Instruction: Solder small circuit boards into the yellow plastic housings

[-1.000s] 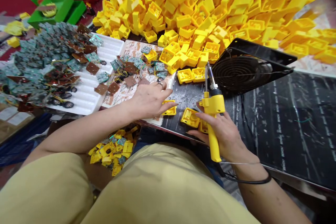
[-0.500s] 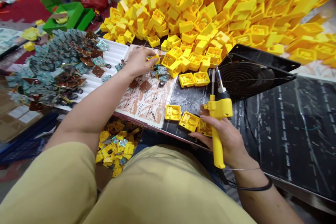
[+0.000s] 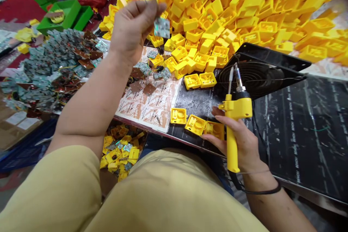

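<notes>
My left hand [image 3: 134, 25] is raised above the bench, its fingers pinched; a small circuit board [image 3: 162, 27] hangs from them. My right hand [image 3: 239, 137] is wrapped around a yellow soldering iron [image 3: 232, 145] with its metal tip [image 3: 238, 74] pointing up and away. The thumb of that hand lies by a yellow plastic case [image 3: 214, 128] at the bench's front edge. Two more open cases, one in the middle [image 3: 195, 124] and one at the left [image 3: 178, 116], stand in line with it. More circuit boards [image 3: 141, 69] lie below my left hand.
A large heap of yellow cases [image 3: 206, 18] covers the back. A black fan [image 3: 252, 76] leans behind the soldering iron. Boards with wires are piled at the left [image 3: 40, 69]. Green trays [image 3: 61, 16] stand beyond them. Below the edge sits a container of yellow parts [image 3: 119, 152].
My left hand has risen from the boards on the bench, lifting one circuit board. My right hand has shifted slightly right with the soldering iron.
</notes>
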`<state>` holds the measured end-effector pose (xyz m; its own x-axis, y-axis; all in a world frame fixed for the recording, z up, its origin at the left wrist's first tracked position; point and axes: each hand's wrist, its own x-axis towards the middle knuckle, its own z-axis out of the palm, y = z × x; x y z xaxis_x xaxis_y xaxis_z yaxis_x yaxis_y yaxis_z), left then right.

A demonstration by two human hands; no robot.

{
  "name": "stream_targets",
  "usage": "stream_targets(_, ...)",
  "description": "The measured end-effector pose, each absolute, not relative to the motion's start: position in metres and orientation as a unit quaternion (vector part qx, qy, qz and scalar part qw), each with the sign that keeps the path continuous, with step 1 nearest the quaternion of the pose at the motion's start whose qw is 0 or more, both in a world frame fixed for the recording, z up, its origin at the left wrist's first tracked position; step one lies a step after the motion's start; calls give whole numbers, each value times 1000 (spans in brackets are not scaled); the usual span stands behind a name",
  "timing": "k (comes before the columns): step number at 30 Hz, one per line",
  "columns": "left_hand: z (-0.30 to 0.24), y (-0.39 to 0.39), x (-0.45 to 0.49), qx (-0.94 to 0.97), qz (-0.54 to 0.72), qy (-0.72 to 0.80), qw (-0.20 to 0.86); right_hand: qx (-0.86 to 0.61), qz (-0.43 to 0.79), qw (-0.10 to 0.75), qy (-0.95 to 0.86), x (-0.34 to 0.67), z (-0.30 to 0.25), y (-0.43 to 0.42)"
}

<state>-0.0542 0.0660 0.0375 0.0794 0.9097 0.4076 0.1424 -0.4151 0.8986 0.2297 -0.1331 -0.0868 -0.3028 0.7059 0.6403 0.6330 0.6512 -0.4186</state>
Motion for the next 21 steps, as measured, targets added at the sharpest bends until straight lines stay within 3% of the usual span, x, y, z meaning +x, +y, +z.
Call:
stream_targets(2, 45, 63, -58, 614, 572, 374, 394, -421, 52, 416, -804, 223, -83, -134)
stream_targets(6, 35, 49, -62, 595, 469, 436, 485, -405, 61, 398, -821, 201, -70, -126)
stream_targets(10, 31, 31, -67, 571, 461, 435, 522, -374, 62, 364, -851, 177, -61, -111)
stream_targets(13, 26, 13, -68, 656, 328, 433, 524, -370, 66, 341, -862, 165, -62, -105)
stream_targets(16, 8, -12, -61, 734, 174, 424, 501, -400, 57, 327, -854, 162, -65, -108)
stream_targets(21, -19, -48, -46, 845, 88, 415, 327, -437, 46, 366, -820, 180, -55, -131)
